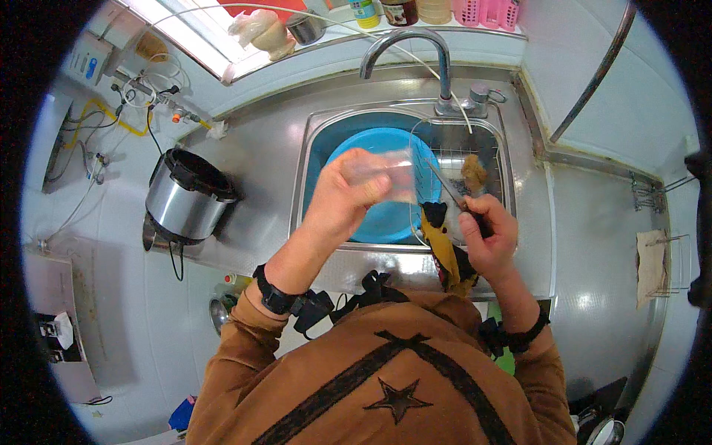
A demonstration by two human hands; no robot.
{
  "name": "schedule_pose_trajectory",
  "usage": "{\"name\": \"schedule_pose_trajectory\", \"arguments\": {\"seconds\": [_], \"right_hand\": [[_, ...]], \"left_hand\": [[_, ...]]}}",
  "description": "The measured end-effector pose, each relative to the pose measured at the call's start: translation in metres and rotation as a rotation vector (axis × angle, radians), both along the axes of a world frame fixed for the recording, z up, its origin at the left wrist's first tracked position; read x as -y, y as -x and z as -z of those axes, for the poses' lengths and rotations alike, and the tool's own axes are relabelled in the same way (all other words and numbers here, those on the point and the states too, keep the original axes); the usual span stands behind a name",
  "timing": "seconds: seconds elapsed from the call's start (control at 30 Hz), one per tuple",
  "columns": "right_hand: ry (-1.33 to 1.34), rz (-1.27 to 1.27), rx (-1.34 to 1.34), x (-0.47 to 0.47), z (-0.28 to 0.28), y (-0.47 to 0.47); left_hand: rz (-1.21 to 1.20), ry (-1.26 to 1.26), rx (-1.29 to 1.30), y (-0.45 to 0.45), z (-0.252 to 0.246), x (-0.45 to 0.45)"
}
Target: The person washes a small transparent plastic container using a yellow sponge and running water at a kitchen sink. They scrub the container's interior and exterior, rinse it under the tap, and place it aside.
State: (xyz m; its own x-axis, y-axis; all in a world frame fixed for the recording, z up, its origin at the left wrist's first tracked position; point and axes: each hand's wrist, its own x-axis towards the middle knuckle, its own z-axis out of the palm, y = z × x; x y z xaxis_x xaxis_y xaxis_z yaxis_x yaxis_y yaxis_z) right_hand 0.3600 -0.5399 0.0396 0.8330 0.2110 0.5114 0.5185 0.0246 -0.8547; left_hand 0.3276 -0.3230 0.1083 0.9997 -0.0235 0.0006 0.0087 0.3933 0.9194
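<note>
Above the sink, my left hand point(350, 192) grips a clear plastic piece point(397, 169), perhaps a bag or a container; its exact kind cannot be told. My right hand point(489, 233) is closed around the dark handle of a knife point(448, 184), whose blade points up and left toward the plastic. Below both lies a round blue plastic basin point(356, 225) in the steel sink point(300, 183). A wire rack point(448, 147) sits in the sink's right part, with a brown scrubber or brush point(473, 171) on it. A yellow and black cloth point(442, 242) hangs over the sink's front edge.
A chrome faucet point(445, 61) arches over the back of the sink, with a thin white hose beside it. To the left stands an electric pressure cooker pot point(189, 194) without a lid. Bottles and pink baskets point(486, 12) line the windowsill. A steel counter point(595, 222) continues at right.
</note>
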Motion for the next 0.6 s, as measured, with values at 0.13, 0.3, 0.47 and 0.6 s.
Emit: {"name": "schedule_pose_trajectory", "arguments": {"seconds": [0.13, 0.3, 0.47, 0.6], "right_hand": [[0.058, 0.031, -0.148, 0.017, 0.003, -0.014], [0.540, 0.019, -0.384, 0.024, 0.038, -0.039], [0.918, 0.037, -0.522, -0.021, 0.097, -0.063], [1.207, -0.078, -0.599, -0.053, 0.124, -0.079]], "left_hand": [[-0.040, 0.243, -0.058, -0.011, 0.015, -0.028], [-0.073, 0.310, -0.405, -0.019, 0.063, -0.031], [-0.093, 0.476, -0.632, -0.022, 0.101, -0.019], [0.005, 0.540, -0.600, -0.022, 0.106, -0.020]]}}
